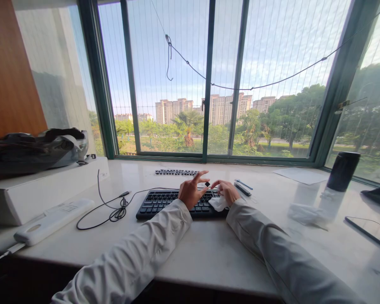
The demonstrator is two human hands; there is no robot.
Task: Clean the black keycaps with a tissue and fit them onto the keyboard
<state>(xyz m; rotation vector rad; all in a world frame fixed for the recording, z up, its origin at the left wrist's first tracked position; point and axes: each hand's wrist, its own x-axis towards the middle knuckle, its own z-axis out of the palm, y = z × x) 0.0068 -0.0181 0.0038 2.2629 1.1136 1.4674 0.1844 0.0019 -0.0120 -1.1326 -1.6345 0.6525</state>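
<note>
We've got a small dark square keycap (pixel 207 184) pinched in our left fingers (pixel 204 181), above the black plastic keyboard (pixel 164 202); our right fingers (pixel 213 187) grip crumpled white tissue (pixel 218 203). Glossy white surface (pixel 209 253), green-framed window (pixel 205 126).

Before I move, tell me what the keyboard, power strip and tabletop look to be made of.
The keyboard looks like matte black plastic, given its dull surface. The power strip is likely smooth white plastic, with a soft sheen. The tabletop seems polished stone, or an imitation: pale, grey-streaked, mirroring the dark cylinder.
</note>
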